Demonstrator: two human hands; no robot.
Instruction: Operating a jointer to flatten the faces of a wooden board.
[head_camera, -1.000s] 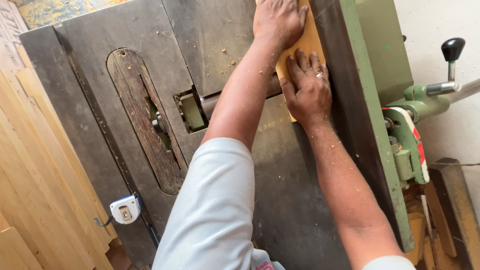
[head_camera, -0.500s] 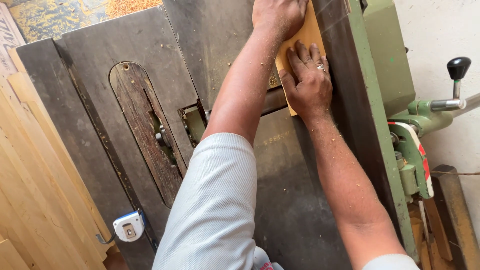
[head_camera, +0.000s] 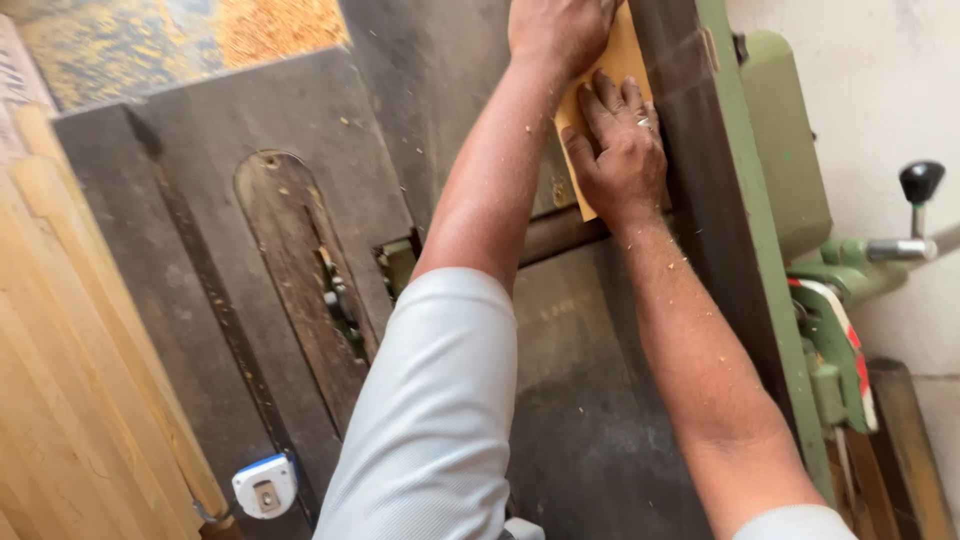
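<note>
Head view: a dark machine table (head_camera: 600, 420) is the landmark for all that follows.
Stacked boards (head_camera: 60, 400): one stack of pale wood off the table's left edge.
Tape measure (head_camera: 264, 485): one, white and blue, at the table's near left corner.
Saw slot (head_camera: 320, 270): one insert in the table's left half.
Left hand (head_camera: 560, 30): flat on the wood piece at the table's far end, fingers cut off by the frame edge.
Wood piece (head_camera: 618, 70): one, thin and tan, against the green fence (head_camera: 760, 250) on the table's right.
Right hand (head_camera: 620, 155): pressed flat on the piece, just nearer than the left.
Risk: the cutter gap lies just nearer than the right hand; a slip on so thin a piece could likely bring fingers onto it.
</note>
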